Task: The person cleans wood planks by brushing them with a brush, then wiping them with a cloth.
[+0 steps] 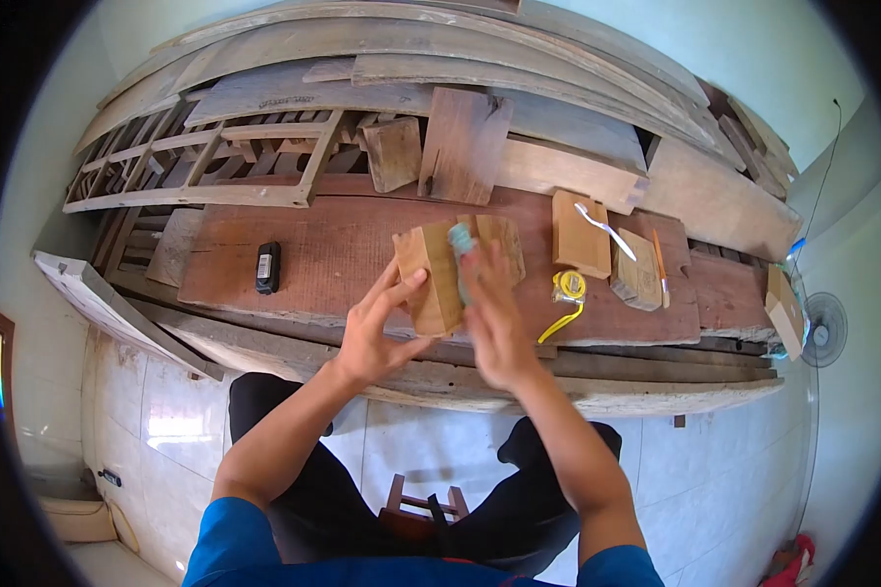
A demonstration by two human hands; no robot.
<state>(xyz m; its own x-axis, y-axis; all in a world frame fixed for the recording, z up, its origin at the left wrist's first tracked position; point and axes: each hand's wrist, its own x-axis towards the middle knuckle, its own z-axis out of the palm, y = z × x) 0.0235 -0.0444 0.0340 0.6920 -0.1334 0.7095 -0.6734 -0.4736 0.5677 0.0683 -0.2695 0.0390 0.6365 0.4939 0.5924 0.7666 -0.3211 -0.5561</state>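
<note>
My left hand (374, 321) grips a light-brown wooden block (429, 286) with angled faces, its fingers on the left side and thumb near the lower end. The block is tilted above the reddish plank. My right hand (494, 318), smeared by motion, holds a pale green piece (461, 237) against the block's right side; the fingers cover most of it, and I cannot tell whether it is cloth or an abrasive pad. Just behind the right fingers is another wooden block (504, 238), partly hidden by them.
On the reddish plank (343, 235) lie a black device (267, 267), a yellow tape measure (569, 286), a white toothbrush (605, 232) on a wooden block (573, 249), a smaller block (638, 279) and a pencil (661, 264). Stacked boards (421, 44) rise behind. A fan (824, 331) stands right.
</note>
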